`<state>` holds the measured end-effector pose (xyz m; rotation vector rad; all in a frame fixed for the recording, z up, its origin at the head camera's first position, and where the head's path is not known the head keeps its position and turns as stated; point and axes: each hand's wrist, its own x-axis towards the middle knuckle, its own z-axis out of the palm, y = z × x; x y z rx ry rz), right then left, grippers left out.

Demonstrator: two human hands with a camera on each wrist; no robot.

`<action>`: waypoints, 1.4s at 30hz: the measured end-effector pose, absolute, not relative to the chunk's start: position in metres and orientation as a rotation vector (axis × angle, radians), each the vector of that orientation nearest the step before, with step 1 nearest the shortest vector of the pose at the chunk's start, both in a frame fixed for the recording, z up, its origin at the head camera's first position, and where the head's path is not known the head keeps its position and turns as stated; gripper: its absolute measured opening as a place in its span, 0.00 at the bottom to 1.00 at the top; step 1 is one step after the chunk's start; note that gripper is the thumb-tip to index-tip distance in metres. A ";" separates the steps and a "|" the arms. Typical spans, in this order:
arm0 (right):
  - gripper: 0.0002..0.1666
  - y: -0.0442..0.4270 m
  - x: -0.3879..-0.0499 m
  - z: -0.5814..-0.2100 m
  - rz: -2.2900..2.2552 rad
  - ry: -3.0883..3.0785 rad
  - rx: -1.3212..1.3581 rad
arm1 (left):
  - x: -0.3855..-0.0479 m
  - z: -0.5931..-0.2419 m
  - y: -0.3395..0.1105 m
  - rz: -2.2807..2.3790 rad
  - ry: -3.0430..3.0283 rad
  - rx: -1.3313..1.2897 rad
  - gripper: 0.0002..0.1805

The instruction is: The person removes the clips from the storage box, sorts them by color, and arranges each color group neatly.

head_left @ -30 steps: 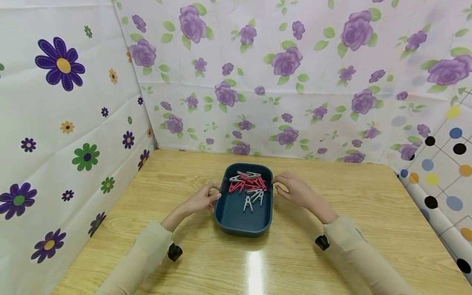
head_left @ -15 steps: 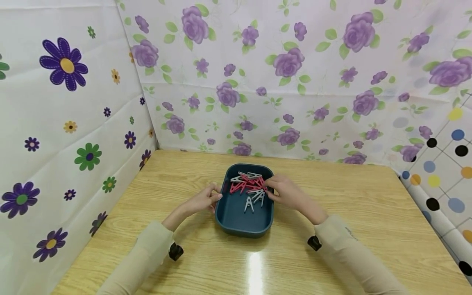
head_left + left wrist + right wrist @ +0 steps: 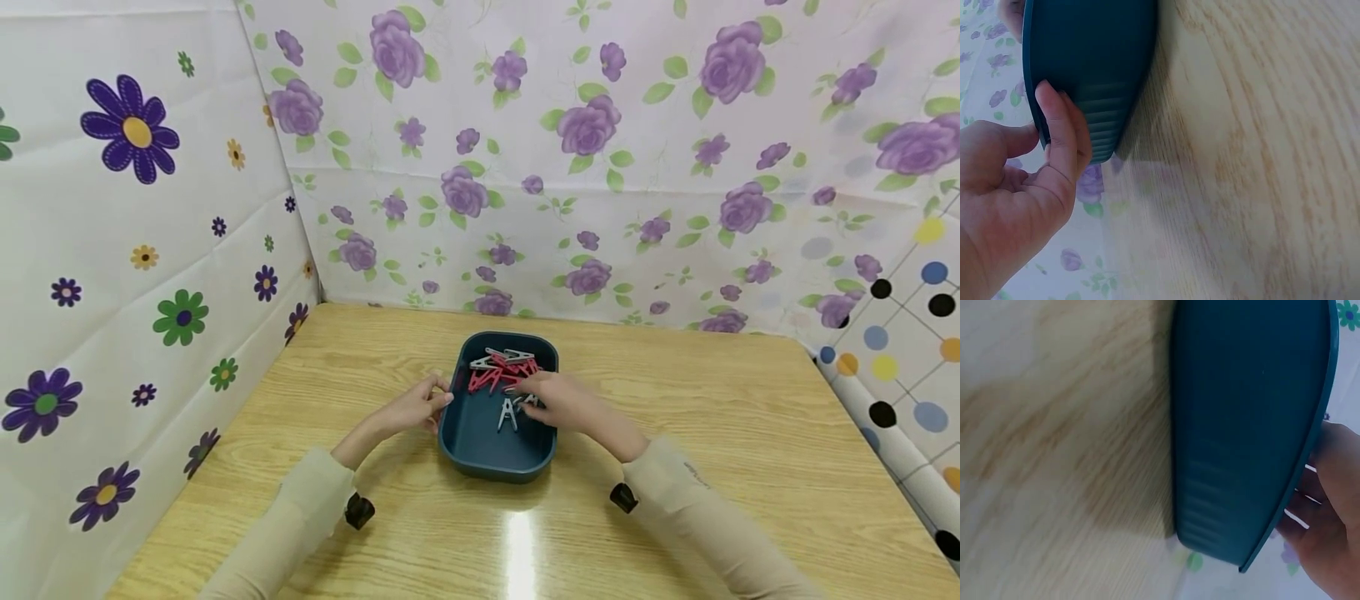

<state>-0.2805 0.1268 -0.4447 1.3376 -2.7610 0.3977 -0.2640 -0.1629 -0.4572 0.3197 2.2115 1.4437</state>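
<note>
The red clothespins lie heaped toward the far end of a dark teal bin, with grey clothespins among and just beyond them. One grey piece lies apart on the near side of the heap, legs pointing toward the person. The bin sits upright on the table; its outer wall (ribbed near one end, per the left wrist view) is in plain sight.

The left hand grips the bin's left side, thumb at the rim and fingers against the outer wall. The right hand reaches over the right wall, fingertips bent down among the grey clothespins; whether they grasp one cannot be told, the bin wall hiding them from the wrist camera.

Light sleeves cover both forearms. Behind the table hangs a purple-rose cloth.
</note>
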 end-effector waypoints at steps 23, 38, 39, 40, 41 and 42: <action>0.22 0.081 -0.266 -0.457 0.044 -3.022 0.858 | -0.263 -0.455 -0.164 1.424 2.210 0.340 0.12; 0.30 0.073 -0.263 -0.463 -0.104 -3.075 0.735 | -0.264 -0.456 -0.165 1.411 2.198 0.360 0.13; 0.29 0.073 -0.262 -0.463 -0.094 -3.072 0.733 | -0.264 -0.456 -0.165 1.408 2.198 0.359 0.13; 0.28 0.073 -0.262 -0.463 -0.080 -3.071 0.732 | -0.264 -0.456 -0.166 1.402 2.200 0.358 0.13; 0.28 0.073 -0.262 -0.463 -0.071 -3.074 0.733 | -0.264 -0.456 -0.166 1.396 2.201 0.361 0.13; 0.27 0.073 -0.262 -0.463 -0.058 -3.076 0.734 | -0.264 -0.456 -0.166 1.393 2.201 0.365 0.13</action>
